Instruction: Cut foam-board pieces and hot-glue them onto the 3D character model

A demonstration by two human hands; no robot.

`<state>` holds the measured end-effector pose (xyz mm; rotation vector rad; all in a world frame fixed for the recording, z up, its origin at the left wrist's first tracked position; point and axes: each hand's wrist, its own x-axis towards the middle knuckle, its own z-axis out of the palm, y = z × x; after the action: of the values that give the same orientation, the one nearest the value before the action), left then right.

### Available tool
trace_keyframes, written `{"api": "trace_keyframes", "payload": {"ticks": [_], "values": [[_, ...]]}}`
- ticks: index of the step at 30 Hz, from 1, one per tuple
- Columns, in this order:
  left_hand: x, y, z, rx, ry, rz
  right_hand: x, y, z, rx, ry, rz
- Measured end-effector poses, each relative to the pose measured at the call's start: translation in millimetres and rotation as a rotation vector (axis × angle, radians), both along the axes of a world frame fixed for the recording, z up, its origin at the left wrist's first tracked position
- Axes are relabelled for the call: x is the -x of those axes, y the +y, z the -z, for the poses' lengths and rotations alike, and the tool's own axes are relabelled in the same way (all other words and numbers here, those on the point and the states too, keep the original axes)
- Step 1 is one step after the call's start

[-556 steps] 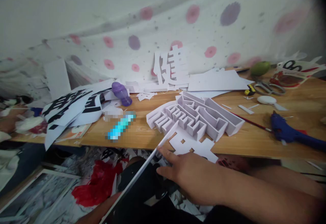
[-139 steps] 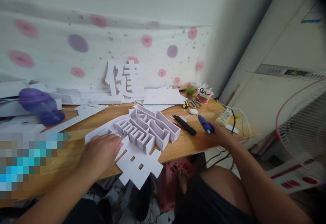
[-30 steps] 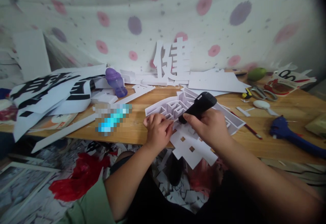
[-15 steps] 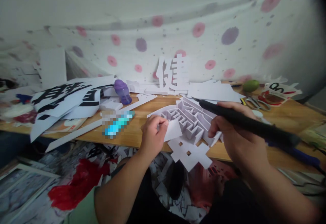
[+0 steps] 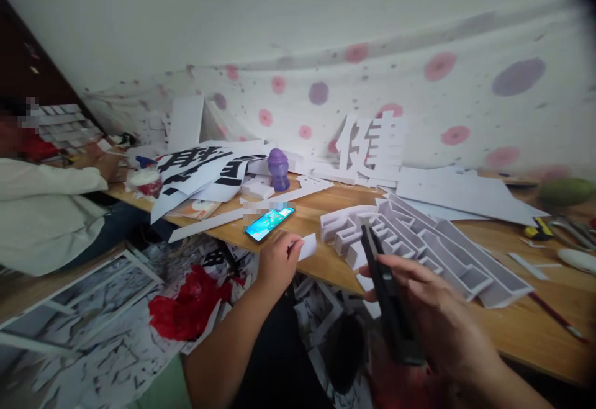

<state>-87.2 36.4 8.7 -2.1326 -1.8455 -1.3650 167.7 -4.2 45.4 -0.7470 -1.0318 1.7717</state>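
Note:
My left hand [image 5: 278, 261] is closed, pinching a small white piece of board [image 5: 308, 246] between thumb and fingers just past the table's front edge. My right hand [image 5: 437, 310] grips a black utility knife [image 5: 391, 300], its tip pointing away from me. Beyond the knife lies a white hollow letter shape [image 5: 437, 241] with thin upright walls, partly hidden by the tool and fingers. A flat white cut-out [image 5: 367, 285] shows only in part behind the knife. Near my left hand rests a lit phone [image 5: 270, 223].
A purple bottle [image 5: 279, 170], printed sheets [image 5: 200, 170] and white boards [image 5: 465, 192] lie toward the back. A white cut character [image 5: 372, 145] leans on the wall covering. Scissors [image 5: 570, 235] and a pencil [image 5: 559, 317] are at right. A co-worker [image 5: 46, 204] sits at left; scraps cover the floor.
The view has turned left, bringing the co-worker into sight. My left hand with the white piece has moved away from the letter shape. The knife has swung from pointing left to pointing away.

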Motion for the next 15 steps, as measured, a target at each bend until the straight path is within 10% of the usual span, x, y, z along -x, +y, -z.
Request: {"api": "trace_keyframes", "payload": {"ticks": [10,15], "values": [[6,6,36.0,-0.080,0.094,0.026,53,13,19.5,-0.776,-1.293,0.065],[6,10,41.4,-0.103,0.084,0.032,72,13,23.7,-0.826,-1.665,-0.030]]}}
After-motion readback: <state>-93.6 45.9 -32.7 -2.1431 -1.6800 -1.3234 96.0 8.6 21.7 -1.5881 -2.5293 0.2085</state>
